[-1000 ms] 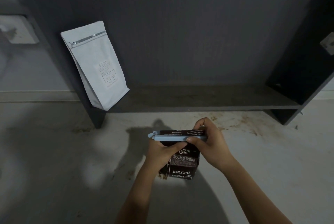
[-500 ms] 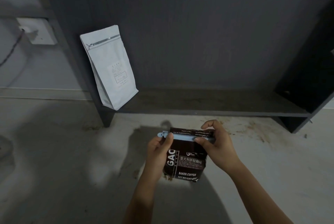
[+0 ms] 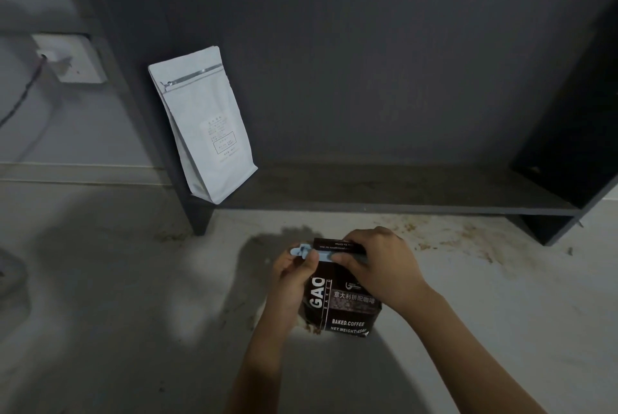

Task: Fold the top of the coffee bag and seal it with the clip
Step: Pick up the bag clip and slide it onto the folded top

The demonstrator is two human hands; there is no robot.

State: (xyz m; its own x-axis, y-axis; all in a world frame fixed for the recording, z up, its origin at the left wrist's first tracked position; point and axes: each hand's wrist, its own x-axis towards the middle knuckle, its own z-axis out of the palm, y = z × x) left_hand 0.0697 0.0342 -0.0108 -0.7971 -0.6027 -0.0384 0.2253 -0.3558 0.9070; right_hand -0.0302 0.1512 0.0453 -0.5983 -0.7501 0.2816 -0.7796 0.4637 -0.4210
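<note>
A dark brown coffee bag (image 3: 344, 308) with white lettering stands on the pale floor in front of me. Its top is folded flat, and a long light blue clip (image 3: 302, 252) runs across the fold. My left hand (image 3: 292, 280) grips the bag's left side, thumb pressed on the clip near its hinge end. My right hand (image 3: 381, 264) covers the right part of the clip and the folded top, with fingers behind and thumb in front. The clip's right end is hidden under that hand.
A pale grey coffee bag (image 3: 204, 126) leans at the left end of a low dark shelf (image 3: 384, 194). A wall socket (image 3: 72, 57) with a cable is at the left. Brown stains (image 3: 461, 233) mark the floor below the shelf.
My left hand slid from the bag's front to its left side and the clip's hinge end. My right hand shifted left along the clip. The view moved closer and leftward.
</note>
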